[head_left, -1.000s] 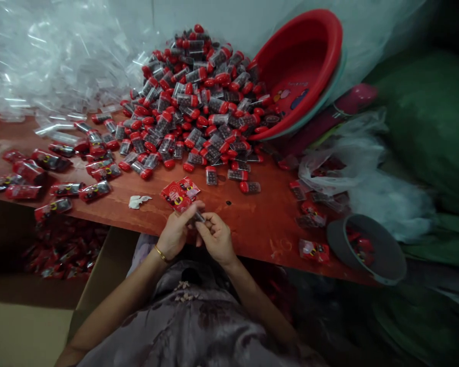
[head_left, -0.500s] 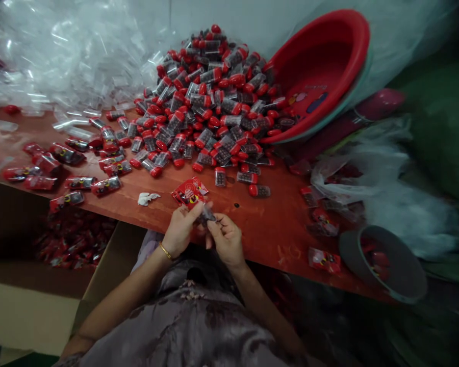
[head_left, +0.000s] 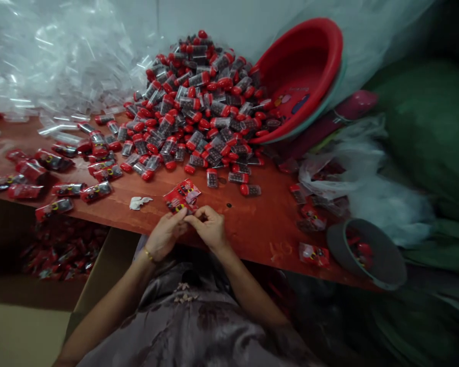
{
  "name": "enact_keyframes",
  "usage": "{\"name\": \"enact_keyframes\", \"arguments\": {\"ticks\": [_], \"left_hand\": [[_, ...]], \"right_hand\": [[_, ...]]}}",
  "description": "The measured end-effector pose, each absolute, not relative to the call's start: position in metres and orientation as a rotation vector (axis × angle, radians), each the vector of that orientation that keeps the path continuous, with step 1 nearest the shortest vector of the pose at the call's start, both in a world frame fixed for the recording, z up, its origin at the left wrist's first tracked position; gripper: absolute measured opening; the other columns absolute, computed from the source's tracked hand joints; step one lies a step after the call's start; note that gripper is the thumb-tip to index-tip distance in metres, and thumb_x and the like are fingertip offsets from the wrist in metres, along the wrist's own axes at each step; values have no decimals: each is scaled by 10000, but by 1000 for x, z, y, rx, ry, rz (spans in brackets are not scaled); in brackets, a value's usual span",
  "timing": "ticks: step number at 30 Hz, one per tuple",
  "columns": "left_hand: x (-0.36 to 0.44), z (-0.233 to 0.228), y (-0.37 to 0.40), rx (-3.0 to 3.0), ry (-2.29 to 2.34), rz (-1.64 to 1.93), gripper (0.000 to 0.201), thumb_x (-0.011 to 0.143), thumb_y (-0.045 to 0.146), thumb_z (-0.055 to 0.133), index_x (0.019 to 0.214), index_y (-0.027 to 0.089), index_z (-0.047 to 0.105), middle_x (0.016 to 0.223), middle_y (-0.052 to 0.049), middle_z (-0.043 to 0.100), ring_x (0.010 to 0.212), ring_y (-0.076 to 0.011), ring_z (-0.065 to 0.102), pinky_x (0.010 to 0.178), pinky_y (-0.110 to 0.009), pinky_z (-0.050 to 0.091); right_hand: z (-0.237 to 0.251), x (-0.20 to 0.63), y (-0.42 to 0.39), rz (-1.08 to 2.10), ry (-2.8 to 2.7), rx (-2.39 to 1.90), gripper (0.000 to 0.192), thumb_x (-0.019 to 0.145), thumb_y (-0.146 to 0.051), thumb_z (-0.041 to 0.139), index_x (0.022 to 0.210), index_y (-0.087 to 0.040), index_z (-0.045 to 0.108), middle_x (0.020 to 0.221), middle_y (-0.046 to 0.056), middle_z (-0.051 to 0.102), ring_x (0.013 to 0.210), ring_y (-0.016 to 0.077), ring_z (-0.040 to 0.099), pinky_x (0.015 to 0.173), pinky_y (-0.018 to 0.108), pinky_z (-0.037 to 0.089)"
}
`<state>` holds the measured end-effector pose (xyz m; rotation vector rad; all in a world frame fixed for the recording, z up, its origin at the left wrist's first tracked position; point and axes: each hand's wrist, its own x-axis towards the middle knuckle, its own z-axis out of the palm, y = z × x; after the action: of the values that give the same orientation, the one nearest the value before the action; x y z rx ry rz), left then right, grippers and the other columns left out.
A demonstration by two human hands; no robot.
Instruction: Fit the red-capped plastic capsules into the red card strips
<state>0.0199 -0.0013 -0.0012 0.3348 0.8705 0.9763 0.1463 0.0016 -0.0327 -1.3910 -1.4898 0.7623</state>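
My left hand [head_left: 165, 233] and my right hand [head_left: 211, 228] meet at the front edge of the table, thumbs and fingertips pinched close together. What they hold is mostly hidden by the fingers; I cannot make out its kind. Just beyond the fingertips lie red printed wrappers [head_left: 181, 193], flat on the wood. A large heap of small clear tubes with red caps and dark beads inside [head_left: 199, 109] rises behind them. One such tube [head_left: 211, 178] stands at the heap's near edge, and another tube [head_left: 250, 190] lies to its right.
Wrapped red packets [head_left: 95, 191] lie at left, below loose clear plastic tubes [head_left: 57, 66]. A box of packets [head_left: 65, 255] sits under the table edge. On the right are a tilted red basin [head_left: 329, 56], plastic bags [head_left: 382, 188] and a grey bowl [head_left: 390, 270]. Crumpled white paper [head_left: 139, 203] lies nearby.
Both hands have moved slightly left, and their fingertips have come together. A dark, shiny thing seen between the fingers before is now hidden. The view has shifted a little.
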Motion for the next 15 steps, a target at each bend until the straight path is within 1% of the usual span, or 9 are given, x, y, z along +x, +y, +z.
{"name": "enact_keyframes", "arguments": {"ticks": [3, 4, 6, 8, 10, 12, 13, 14, 15], "left_hand": [[-32, 7, 16, 285, 985, 1126, 237, 762, 386, 673, 758, 149, 657, 833, -68, 715, 799, -179, 669, 746, -291, 535], [-55, 11, 24, 246, 1045, 1241, 227, 809, 386, 620, 744, 169, 646, 804, -44, 716, 780, -157, 667, 739, -276, 537], [-103, 18, 38, 178, 1123, 1482, 306, 905, 404, 460, 759, 194, 628, 751, 3, 715, 782, -131, 659, 753, -275, 541], [-139, 24, 48, 156, 1185, 1658, 485, 947, 473, 291, 741, 173, 610, 754, 12, 721, 832, -120, 648, 755, -250, 530], [-149, 26, 52, 193, 1225, 1697, 567, 944, 516, 218, 753, 162, 617, 816, -5, 729, 893, -121, 639, 769, -238, 519], [-130, 21, 53, 310, 1286, 1690, 449, 919, 493, 349, 772, 181, 637, 844, -2, 728, 894, -133, 644, 782, -252, 514], [-111, 16, 53, 446, 1316, 1681, 313, 878, 444, 470, 798, 201, 651, 866, 4, 727, 889, -148, 650, 796, -272, 510], [-89, 10, 54, 632, 1391, 1649, 204, 796, 398, 606, 823, 207, 671, 886, -8, 725, 891, -167, 653, 823, -291, 502], [-65, 3, 56, 872, 1473, 1596, 208, 726, 376, 684, 833, 198, 690, 914, -37, 723, 930, -199, 648, 873, -324, 483]], "right_hand": [[-29, 179, 27, 331, -1735, -1632, 334, 876, -468, 462, 859, -181, 632, 815, 88, 665, 801, 209, 580, 777, 352, 463], [-29, 196, 36, 186, -1735, -1750, 360, 903, -434, 408, 984, -159, 626, 969, 134, 662, 925, 245, 563, 854, 404, 437], [-34, 232, 51, -40, -1671, -2010, 471, 894, -437, 409, 1187, -93, 543, 1249, 220, 536, 1154, 329, 450, 961, 520, 346], [-44, 258, 56, -67, -1638, -2199, 532, 893, -432, 389, 1274, -72, 475, 1351, 241, 444, 1255, 383, 344, 967, 602, 296], [-56, 267, 51, -48, -1697, -2224, 525, 897, -422, 369, 1296, -94, 462, 1362, 218, 444, 1248, 379, 354, 968, 608, 292], [-64, 260, 37, -66, -1763, -2183, 516, 897, -419, 368, 1291, -103, 471, 1349, 206, 463, 1220, 365, 386, 975, 585, 302], [-66, 253, 29, -81, -1782, -2167, 518, 897, -420, 371, 1292, -101, 471, 1347, 206, 465, 1214, 361, 392, 978, 576, 306], [-68, 245, 21, -90, -1792, -2159, 525, 897, -422, 374, 1297, -95, 466, 1348, 210, 464, 1216, 360, 390, 980, 573, 309], [-68, 238, 13, -94, -1796, -2158, 533, 899, -424, 374, 1304, -88, 458, 1355, 213, 457, 1227, 360, 380, 984, 571, 310]]}}
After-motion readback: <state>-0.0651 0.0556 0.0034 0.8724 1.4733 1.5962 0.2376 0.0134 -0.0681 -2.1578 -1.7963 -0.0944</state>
